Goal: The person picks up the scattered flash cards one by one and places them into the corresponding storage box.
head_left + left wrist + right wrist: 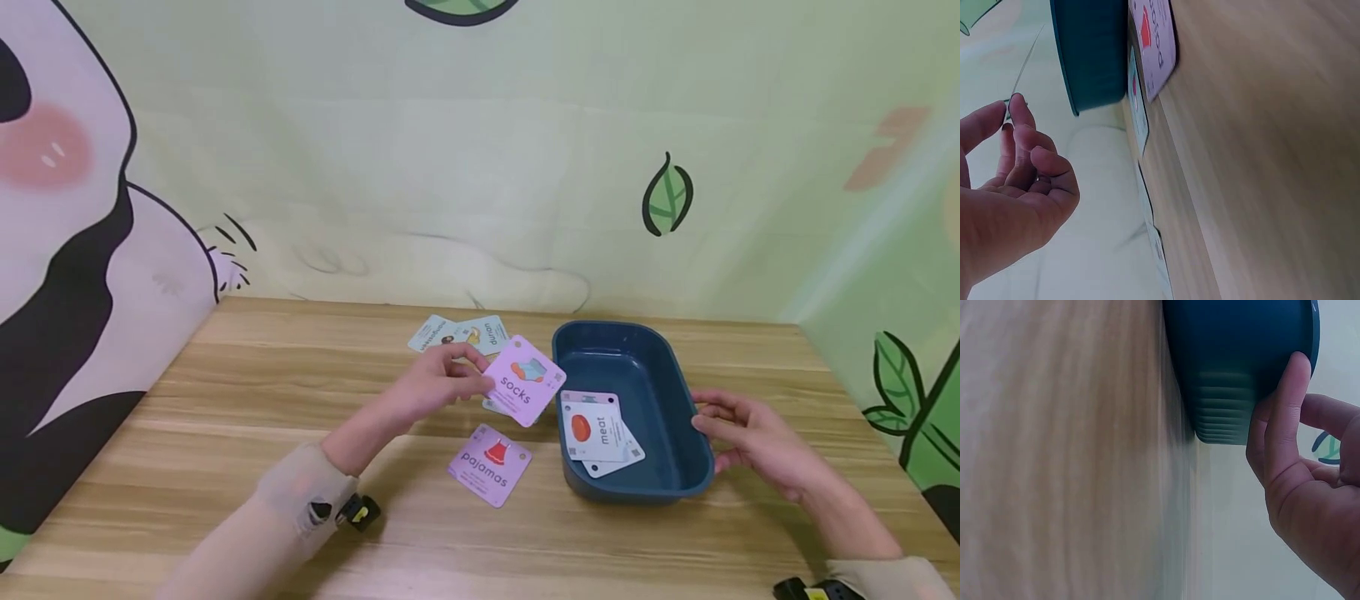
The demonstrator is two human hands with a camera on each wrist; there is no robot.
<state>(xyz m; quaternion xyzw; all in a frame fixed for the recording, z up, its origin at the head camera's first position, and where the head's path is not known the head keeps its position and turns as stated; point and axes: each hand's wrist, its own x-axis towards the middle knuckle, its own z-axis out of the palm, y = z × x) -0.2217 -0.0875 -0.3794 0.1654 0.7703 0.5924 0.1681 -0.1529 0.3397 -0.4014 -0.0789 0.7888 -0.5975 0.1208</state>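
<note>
My left hand (442, 382) pinches a purple socks card (525, 385) between thumb and fingers, raised beside the left wall of a dark blue bin (667, 358). In the left wrist view this card appears edge-on as a thin line above the fingertips (1017, 103). Below it on the table lies a purple pajamas card (489, 467). A pale card (495, 407) is mostly hidden beneath the socks card. The right hand (757, 437) touches the bin's right outer wall near the rim, its fingers fairly straight. Inside the bin, a white meat card (596, 429) overlaps other cards.
Behind the left hand, a durian card (487, 332) and a mangosteen card (431, 333) lie overlapping on the wooden table (300, 358). A printed backdrop (337, 167) with leaves and a panda rises along the table's back edge.
</note>
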